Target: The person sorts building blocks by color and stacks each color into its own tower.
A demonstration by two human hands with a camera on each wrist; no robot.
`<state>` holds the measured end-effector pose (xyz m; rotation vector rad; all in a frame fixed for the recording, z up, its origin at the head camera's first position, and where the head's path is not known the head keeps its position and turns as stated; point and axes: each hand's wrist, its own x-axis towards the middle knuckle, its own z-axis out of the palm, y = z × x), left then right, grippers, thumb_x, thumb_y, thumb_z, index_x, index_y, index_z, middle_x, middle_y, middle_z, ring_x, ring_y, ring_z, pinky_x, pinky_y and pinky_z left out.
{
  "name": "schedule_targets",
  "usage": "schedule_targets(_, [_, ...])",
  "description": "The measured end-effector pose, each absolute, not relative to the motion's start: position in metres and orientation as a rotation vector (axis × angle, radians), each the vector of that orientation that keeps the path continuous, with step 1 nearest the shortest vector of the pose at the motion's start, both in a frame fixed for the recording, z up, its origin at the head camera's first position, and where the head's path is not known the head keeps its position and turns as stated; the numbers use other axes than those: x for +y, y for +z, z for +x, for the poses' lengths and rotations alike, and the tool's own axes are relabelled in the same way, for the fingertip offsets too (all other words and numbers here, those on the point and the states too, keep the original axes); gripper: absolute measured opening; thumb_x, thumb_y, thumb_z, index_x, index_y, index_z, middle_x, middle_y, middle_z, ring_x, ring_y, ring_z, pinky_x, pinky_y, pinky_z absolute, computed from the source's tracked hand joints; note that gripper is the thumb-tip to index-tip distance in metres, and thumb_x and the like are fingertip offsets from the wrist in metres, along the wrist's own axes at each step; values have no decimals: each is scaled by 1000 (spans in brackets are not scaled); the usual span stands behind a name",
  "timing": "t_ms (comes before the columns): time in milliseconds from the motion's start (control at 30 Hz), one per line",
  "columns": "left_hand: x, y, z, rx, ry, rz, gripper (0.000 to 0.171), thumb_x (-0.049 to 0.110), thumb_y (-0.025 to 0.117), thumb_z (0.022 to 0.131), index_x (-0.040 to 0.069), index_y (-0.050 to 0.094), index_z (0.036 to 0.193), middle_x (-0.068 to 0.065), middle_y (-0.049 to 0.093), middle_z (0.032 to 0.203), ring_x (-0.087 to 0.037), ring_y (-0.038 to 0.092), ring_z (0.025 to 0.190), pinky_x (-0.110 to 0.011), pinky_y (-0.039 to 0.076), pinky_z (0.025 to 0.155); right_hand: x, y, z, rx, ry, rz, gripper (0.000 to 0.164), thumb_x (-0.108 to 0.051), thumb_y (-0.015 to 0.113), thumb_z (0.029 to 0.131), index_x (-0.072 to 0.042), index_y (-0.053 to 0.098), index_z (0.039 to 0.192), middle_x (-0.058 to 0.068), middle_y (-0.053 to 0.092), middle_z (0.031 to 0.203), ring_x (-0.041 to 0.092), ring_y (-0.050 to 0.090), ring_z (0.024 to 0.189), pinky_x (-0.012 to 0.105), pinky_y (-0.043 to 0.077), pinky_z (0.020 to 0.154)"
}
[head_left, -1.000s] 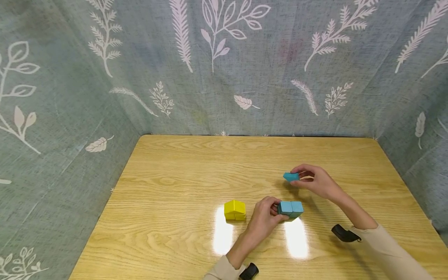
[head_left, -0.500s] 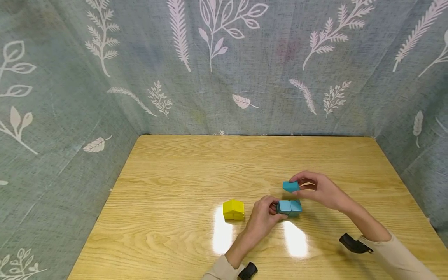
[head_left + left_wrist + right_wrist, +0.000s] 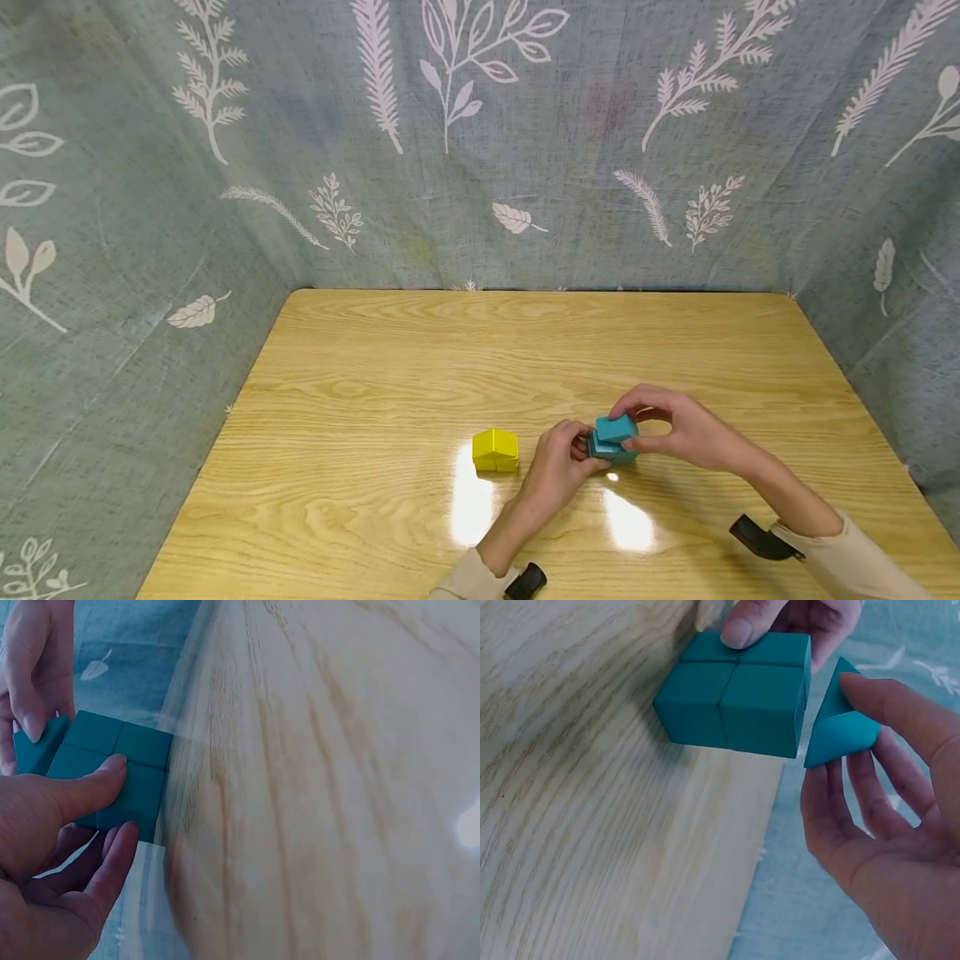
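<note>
My left hand (image 3: 557, 465) grips a stack of blue-green cube blocks (image 3: 761, 705) on the table, thumb on one face. Seams divide the stack into several cubes, as the left wrist view also shows. A blue-green triangular prism block (image 3: 844, 726) is pinched between the thumb and fingers of my right hand (image 3: 686, 429). In the right wrist view a narrow gap separates the prism from the top of the stack, and the prism is slightly tilted. The left fingers behind the stack are partly hidden in the head view.
Left of my hands stands a yellow house-shaped group of blocks (image 3: 495, 450) with a peaked top. Everything rests on a wooden table (image 3: 360, 367). Patterned grey-green cloth (image 3: 420, 200) hangs behind and at both sides. A black wrist strap piece (image 3: 761, 537) juts from the right sleeve.
My right hand has brought the prism block down and nearer, from behind the stack to just over it. The left hand stays at the stack.
</note>
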<state>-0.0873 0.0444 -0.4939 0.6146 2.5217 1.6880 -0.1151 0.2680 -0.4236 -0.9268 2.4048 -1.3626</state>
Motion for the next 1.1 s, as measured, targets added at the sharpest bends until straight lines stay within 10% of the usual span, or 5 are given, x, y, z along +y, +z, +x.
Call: schedule_targets(1100, [43, -486, -88, 2623, 1505, 699, 53, 17, 88, 82, 3, 65, 128, -8, 69, 109, -15, 64, 89, -18, 53, 77, 265, -422, -108, 2532, -1202, -1034, 39, -15, 78, 94, -10, 65, 130, 2, 65, 126, 21, 62, 114, 40, 56, 93])
